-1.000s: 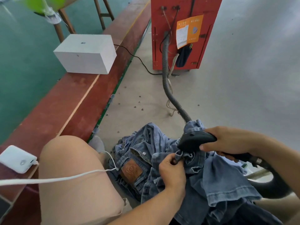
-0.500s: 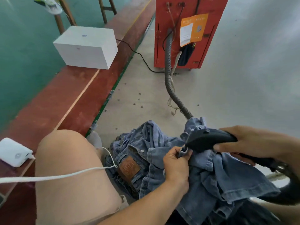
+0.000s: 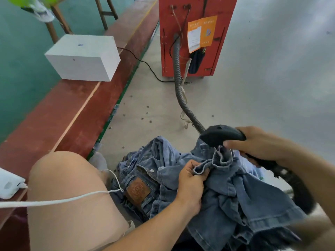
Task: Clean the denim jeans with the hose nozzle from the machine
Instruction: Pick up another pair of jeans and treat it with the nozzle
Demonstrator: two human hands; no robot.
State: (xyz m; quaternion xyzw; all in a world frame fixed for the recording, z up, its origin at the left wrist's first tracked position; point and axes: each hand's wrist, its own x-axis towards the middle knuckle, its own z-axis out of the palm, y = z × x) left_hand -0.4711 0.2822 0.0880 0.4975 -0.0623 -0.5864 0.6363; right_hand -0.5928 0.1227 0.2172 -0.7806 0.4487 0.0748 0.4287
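Observation:
Blue denim jeans (image 3: pixel 235 196) lie bunched on my lap and the floor, a brown leather patch (image 3: pixel 138 190) showing on the waistband. My left hand (image 3: pixel 190 180) pinches a fold of the denim and holds it up. My right hand (image 3: pixel 257 144) grips the black hose nozzle (image 3: pixel 222 135), whose mouth sits on the raised fold just right of my left hand. A grey ribbed hose (image 3: pixel 178 82) runs from the red machine (image 3: pixel 195 33) across the floor toward the nozzle.
My bare knee (image 3: pixel 68 192) fills the lower left, with a white cable (image 3: pixel 54 201) across it and a white charger (image 3: pixel 9 185) on the red bench (image 3: pixel 59 115). A white box (image 3: pixel 81 57) stands farther along the bench. Grey concrete floor (image 3: pixel 262 87) lies to the right.
The nozzle and my right hand have lifted up and to the right, drawing the denim fold with them. My left hand keeps its pinch on the cloth.

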